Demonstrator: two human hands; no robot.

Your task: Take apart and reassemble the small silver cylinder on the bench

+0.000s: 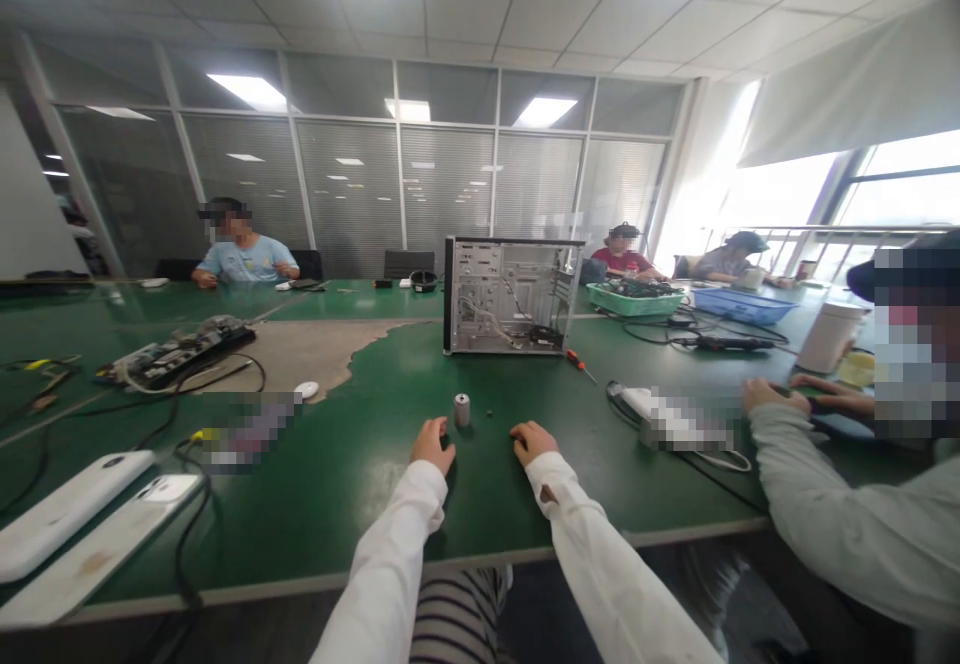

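My left hand (433, 446) rests on the green table, open, its loosely bent fingers and thumb apart and holding nothing visible. Just beyond its fingertips stands a small pale cylinder (462, 411) with a dark spot on top. My right hand (534, 441) lies on the tabletop with loosely curved fingers, open and without anything visible in it. Left of those fingers is a tiny dark piece (490, 413), too small to make out. Farther back, an open computer case (511, 296) stands upright, cables showing inside. An orange-handled screwdriver (576, 360) lies by its right corner.
White power banks or similar slabs (101, 569) lie at left near a power strip (184, 356) and loose cables. A white device (667, 416) with a cord lies right. Green (634, 302) and blue baskets (742, 306) stand farther back. A co-worker's sleeve (810, 489) reaches in at right.
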